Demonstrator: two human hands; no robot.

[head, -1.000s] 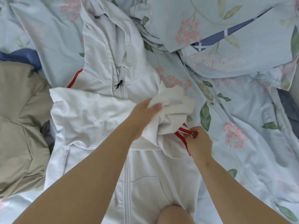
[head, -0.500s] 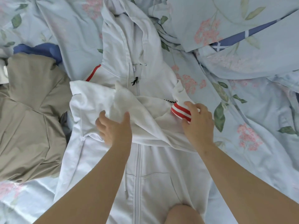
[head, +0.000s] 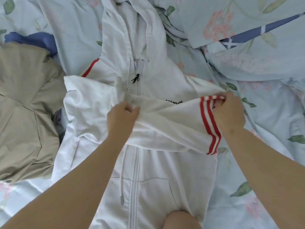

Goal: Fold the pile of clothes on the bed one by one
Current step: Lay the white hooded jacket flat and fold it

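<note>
A white zip hoodie [head: 153,176] lies face up on the bed, hood toward the far side, zipper closed. One sleeve [head: 89,109] is folded across the chest from the left. Another sleeve [head: 175,123], with a red-and-white striped cuff [head: 209,126], is stretched across the chest. My left hand [head: 122,118] pinches this sleeve near the middle of the chest. My right hand [head: 229,113] grips the striped cuff end at the hoodie's right side, holding it slightly raised.
A beige garment [head: 24,109] lies bunched at the left, touching the hoodie. A pale blue floral bedsheet [head: 257,123] covers the bed, and a rumpled floral quilt [head: 239,38] sits at the far right. A knee [head: 179,219] shows at the bottom edge.
The bunched sleeve has been pulled out straight across the chest. My right hand moved right with the striped cuff; my left hand shifted to pinch the sleeve mid-chest.
</note>
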